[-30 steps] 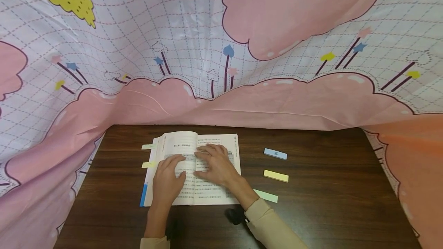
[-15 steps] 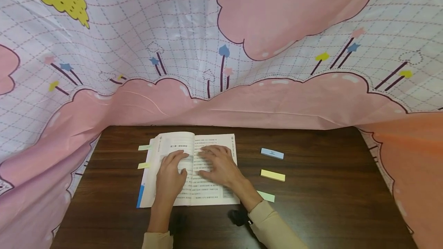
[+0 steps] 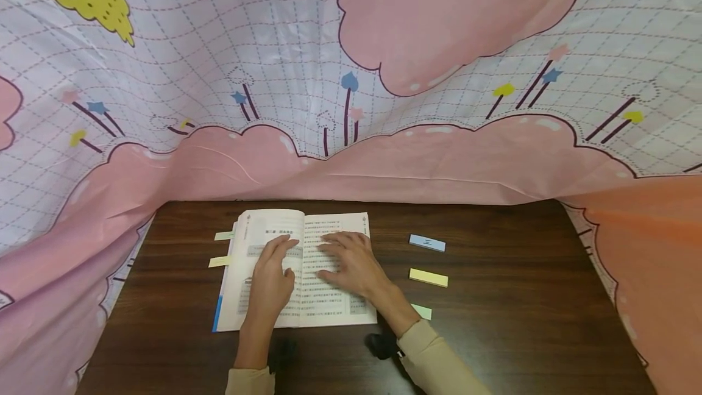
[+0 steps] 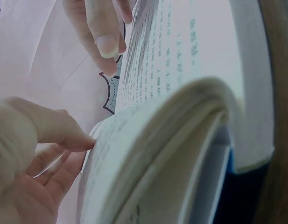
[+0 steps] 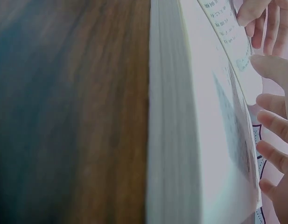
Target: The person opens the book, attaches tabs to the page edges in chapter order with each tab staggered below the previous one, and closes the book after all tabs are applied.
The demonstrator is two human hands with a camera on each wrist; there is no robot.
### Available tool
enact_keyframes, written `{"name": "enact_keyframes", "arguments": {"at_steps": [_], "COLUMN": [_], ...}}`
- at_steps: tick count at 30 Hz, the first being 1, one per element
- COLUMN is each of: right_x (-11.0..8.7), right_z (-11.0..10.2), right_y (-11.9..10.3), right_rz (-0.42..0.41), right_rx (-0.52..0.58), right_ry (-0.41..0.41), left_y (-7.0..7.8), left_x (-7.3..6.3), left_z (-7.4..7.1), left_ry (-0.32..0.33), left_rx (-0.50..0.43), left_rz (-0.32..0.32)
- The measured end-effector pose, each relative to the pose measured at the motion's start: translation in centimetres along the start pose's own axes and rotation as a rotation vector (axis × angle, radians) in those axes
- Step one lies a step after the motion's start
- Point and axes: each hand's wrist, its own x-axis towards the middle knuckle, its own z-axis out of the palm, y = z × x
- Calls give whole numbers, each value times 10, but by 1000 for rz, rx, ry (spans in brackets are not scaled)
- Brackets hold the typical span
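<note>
An open book [image 3: 323,316] with printed pages lies on the table, its left-hand pages bulging up toward the spine. On the left page rests my left hand [image 3: 270,285], fingers extended toward the spine; in the left wrist view its thumb [image 4: 73,139] touches the curved page. My right hand [image 3: 355,268] lies over the right page, fingers spread and slightly bent. Neither hand grips anything. A pale green tab [image 3: 223,236] and a yellow tab [image 3: 220,261] stick out from the book's left edge. Part of the blue cover [image 3: 217,314] shows at lower left.
Right of the book lie a blue sticky-note pad [image 3: 427,243] with a dark mark, a yellow pad [image 3: 428,278] and a green pad [image 3: 422,311] partly hidden by the right forearm. A patterned pink and white curtain [image 3: 351,181] hangs behind the dark wooden table [image 3: 510,297].
The head view has shifted, sliding the scene slightly left. The left page lies more spread out, and the right hand has moved a little away from the spine. The left hand stays on its page.
</note>
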Motion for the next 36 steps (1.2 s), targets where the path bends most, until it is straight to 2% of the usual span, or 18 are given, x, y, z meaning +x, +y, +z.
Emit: {"name": "enact_keyframes", "arguments": {"at_steps": [6,17,26,36], "right_x": [-4,-11,-14,-19], "right_z": [-2,-10,-15,-19], "right_y": [4,12,19,27], "right_rz": [13,17,-11,-12], "right_rx": [10,6,55,52], "right_ry": [8,64,136,138], "left_y": [1,2,3,2], "left_x": [0,-1,0,0], "left_z": [0,2,5,8], "left_ry": [0,-3,27,23], "left_rx": [-23,-24,-27,-21], "left_rz": [-2,-45,-22,-42]}}
